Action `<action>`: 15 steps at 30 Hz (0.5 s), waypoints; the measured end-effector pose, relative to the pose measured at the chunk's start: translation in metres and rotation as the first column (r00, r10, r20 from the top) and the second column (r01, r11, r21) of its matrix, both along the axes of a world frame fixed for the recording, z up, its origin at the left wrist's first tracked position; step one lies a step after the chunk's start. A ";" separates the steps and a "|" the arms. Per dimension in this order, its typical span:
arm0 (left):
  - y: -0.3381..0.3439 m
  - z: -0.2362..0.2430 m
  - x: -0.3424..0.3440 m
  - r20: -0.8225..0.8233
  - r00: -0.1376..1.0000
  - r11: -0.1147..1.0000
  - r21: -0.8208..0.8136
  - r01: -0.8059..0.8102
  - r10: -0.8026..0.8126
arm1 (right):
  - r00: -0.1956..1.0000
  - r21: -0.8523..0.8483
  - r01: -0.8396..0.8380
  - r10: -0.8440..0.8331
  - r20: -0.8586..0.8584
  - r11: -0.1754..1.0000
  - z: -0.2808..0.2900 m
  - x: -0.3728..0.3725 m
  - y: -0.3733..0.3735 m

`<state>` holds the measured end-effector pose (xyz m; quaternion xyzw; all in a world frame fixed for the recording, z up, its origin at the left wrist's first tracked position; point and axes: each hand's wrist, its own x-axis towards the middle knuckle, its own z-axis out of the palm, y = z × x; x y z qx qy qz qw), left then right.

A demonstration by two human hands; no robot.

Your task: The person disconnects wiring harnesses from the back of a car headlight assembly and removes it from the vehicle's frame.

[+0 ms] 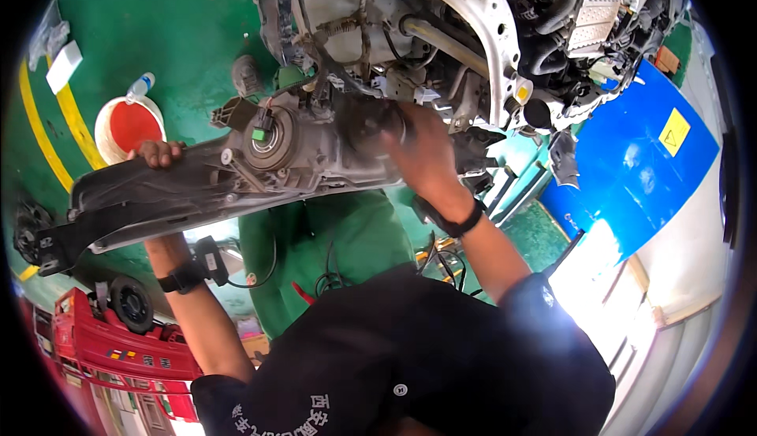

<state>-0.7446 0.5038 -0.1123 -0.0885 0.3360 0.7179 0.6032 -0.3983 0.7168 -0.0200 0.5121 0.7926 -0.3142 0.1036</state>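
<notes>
A long, dusty headlight assembly (169,203) lies across in front of me, its back side facing me. My left hand (160,154) reaches from underneath and curls its fingers over the far edge near the left end. Toward the other end, my right hand (426,156) is closed around the rim of a dark round cap (369,127) on the housing; hand and cap are slightly blurred. Between the hands sits a round bulb seat (272,140) with a green plug (259,134). Part of the cap is hidden by my fingers.
Beyond the headlight stands an opened car front with a pale metal frame (481,22) and hoses. A white bucket with red inside (106,124) is on the green floor at left. A blue barrel (643,168) stands right, a red cart (118,341) lower left.
</notes>
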 end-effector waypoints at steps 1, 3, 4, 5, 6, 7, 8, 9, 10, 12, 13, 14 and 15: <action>0.000 -0.001 0.000 -0.007 1.000 1.000 -0.003 0.020 -0.020 | 0.993 0.003 0.119 -0.119 -0.017 0.993 0.016 0.012 -0.005; -0.003 -0.005 -0.002 0.028 1.000 1.000 -0.017 0.001 -0.001 | 0.904 -0.009 0.425 -0.425 -0.049 0.905 0.043 0.050 -0.017; -0.009 -0.011 -0.005 0.045 0.999 0.999 0.023 0.027 -0.028 | 0.801 -0.015 0.596 -0.596 -0.051 0.803 0.054 0.075 -0.023; -0.012 -0.018 -0.008 0.061 0.996 0.996 0.066 0.057 -0.061 | 0.833 0.149 0.554 -0.546 -0.095 0.819 0.060 0.107 -0.027; -0.010 -0.017 -0.009 0.092 0.995 0.998 0.050 0.035 -0.040 | 0.794 0.280 0.604 -0.596 -0.123 0.747 0.063 0.131 -0.033; -0.011 -0.014 -0.012 0.118 0.993 1.000 0.026 0.009 -0.012 | 0.715 0.328 0.687 -0.683 -0.147 0.649 0.070 0.151 -0.037; -0.018 -0.023 -0.014 0.155 0.988 0.998 0.063 0.005 -0.015 | 0.610 0.255 0.789 -0.763 -0.215 0.559 0.075 0.167 -0.038; -0.024 -0.032 -0.014 0.170 0.985 0.997 0.080 0.012 -0.025 | 0.489 0.173 0.872 -0.828 -0.273 0.458 0.078 0.182 -0.039; -0.019 -0.032 -0.012 0.157 0.987 0.997 0.071 0.022 -0.033 | 0.359 0.115 0.933 -0.898 -0.254 0.341 0.070 0.206 -0.044; -0.022 -0.028 -0.017 0.082 0.995 0.997 0.058 0.045 -0.050 | 0.028 -0.150 0.987 -0.973 -0.229 0.064 0.041 0.245 -0.051; -0.020 -0.024 -0.014 0.080 0.994 0.995 0.070 0.065 -0.070 | -0.104 -0.267 0.963 -0.971 -0.213 -0.044 0.026 0.257 -0.051; -0.016 -0.020 -0.013 0.060 0.995 0.995 0.049 0.082 -0.085 | -0.304 -0.358 0.907 -0.934 -0.188 -0.223 0.009 0.267 -0.042; -0.014 -0.015 -0.015 0.033 0.994 0.995 0.023 0.100 -0.101 | -0.492 -0.446 0.806 -0.860 -0.135 -0.390 -0.007 0.272 -0.034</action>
